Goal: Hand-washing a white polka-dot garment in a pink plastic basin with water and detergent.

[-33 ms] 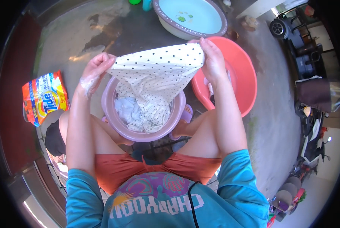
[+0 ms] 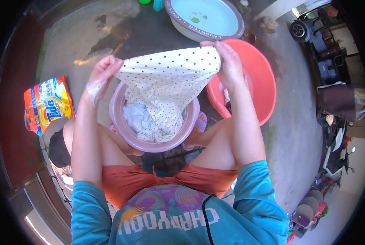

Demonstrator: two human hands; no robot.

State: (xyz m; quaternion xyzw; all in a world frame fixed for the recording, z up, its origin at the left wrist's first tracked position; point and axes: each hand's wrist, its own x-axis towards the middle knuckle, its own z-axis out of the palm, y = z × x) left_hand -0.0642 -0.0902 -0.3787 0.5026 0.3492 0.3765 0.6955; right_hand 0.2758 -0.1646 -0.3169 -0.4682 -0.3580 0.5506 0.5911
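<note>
Between my hands a white cloth with black polka dots (image 2: 170, 67) is stretched out; what kind of garment it is I cannot tell. My left hand (image 2: 103, 73) pinches its left corner, with suds on the wrist. At the right corner my right hand (image 2: 228, 61) grips the edge. The lower part of the cloth hangs into a lilac basin (image 2: 116, 118) between my legs and lies crumpled there. Beside it in the basin is a pale blue wet cloth (image 2: 136, 117).
A red basin (image 2: 262, 81) with some clothes inside stands to the right. Beyond it is a large round tub (image 2: 205, 18) of water. An orange detergent bag (image 2: 48, 105) lies at the left. Parked scooters (image 2: 333, 143) line the far right.
</note>
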